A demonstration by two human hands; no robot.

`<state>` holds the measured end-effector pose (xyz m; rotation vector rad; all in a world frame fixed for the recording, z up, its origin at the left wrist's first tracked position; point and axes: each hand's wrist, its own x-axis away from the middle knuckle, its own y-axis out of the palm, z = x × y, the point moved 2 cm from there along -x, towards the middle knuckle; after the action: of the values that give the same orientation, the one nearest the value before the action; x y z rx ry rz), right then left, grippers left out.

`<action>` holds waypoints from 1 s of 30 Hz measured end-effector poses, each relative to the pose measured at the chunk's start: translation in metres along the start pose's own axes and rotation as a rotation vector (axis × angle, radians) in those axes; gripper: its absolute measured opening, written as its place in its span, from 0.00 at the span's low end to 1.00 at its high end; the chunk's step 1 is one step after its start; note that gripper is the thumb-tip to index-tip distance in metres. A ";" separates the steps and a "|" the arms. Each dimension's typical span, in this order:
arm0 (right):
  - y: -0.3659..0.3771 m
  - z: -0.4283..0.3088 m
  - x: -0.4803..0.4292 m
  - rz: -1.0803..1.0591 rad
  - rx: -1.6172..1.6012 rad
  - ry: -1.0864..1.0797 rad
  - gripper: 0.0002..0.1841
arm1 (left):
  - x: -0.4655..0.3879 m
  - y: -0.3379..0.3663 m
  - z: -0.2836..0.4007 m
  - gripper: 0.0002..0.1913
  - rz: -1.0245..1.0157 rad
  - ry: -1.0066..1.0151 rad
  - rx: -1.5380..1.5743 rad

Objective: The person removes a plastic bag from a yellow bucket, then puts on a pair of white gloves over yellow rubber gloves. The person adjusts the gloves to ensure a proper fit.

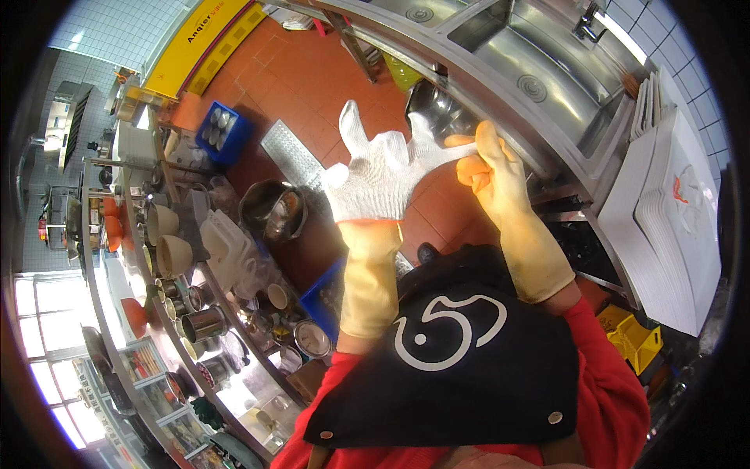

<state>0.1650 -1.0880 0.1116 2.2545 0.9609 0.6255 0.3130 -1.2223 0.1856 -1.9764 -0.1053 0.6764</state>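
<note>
My left hand (381, 167) wears a white knit work glove (375, 196) over a yellow rubber glove (370, 281). Its fingers are spread, and nothing is in them. One fingertip of the knit glove is stretched out to the right, pinched by my right hand (489, 164). A bare yellow-orange rubber glove (530, 252) covers that right hand up to the forearm. Below both hands, a black apron (498, 375) with a white printed design covers my front, over red sleeves.
A stainless steel sink (551, 64) runs along the upper right, with stacked white trays (662, 205) beside it. At left stand metal shelves of bowls and pots (202, 325). A large metal pot (272, 208) and a blue crate (222, 132) sit on the red tiled floor (304, 76).
</note>
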 end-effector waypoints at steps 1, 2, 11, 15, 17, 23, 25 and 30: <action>-0.004 0.002 -0.001 0.049 0.012 -0.016 0.28 | 0.001 0.001 0.000 0.02 -0.055 -0.035 0.032; -0.006 0.004 -0.002 0.063 0.022 -0.024 0.29 | 0.001 0.000 0.002 0.04 -0.041 -0.057 0.057; 0.015 -0.012 0.011 -0.093 0.232 0.151 0.38 | -0.024 -0.028 0.018 0.12 0.104 0.049 0.004; 0.030 -0.001 0.005 -0.133 -0.026 0.323 0.36 | -0.026 -0.035 0.025 0.11 0.041 0.073 0.156; 0.037 0.006 -0.003 -0.250 -0.032 0.249 0.33 | -0.023 -0.034 0.028 0.10 0.027 0.025 0.207; 0.030 0.015 -0.015 0.091 0.135 -0.028 0.20 | -0.021 -0.028 0.023 0.15 0.034 0.125 0.070; 0.024 0.013 -0.014 0.168 0.117 -0.068 0.21 | -0.025 -0.030 0.010 0.17 0.050 -0.005 0.085; 0.022 0.013 -0.018 0.060 0.257 -0.051 0.24 | -0.017 -0.043 0.007 0.09 -0.156 -0.034 0.216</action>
<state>0.1723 -1.1184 0.1140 2.5201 0.9998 0.4902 0.3036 -1.2014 0.2261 -1.7308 -0.1969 0.5948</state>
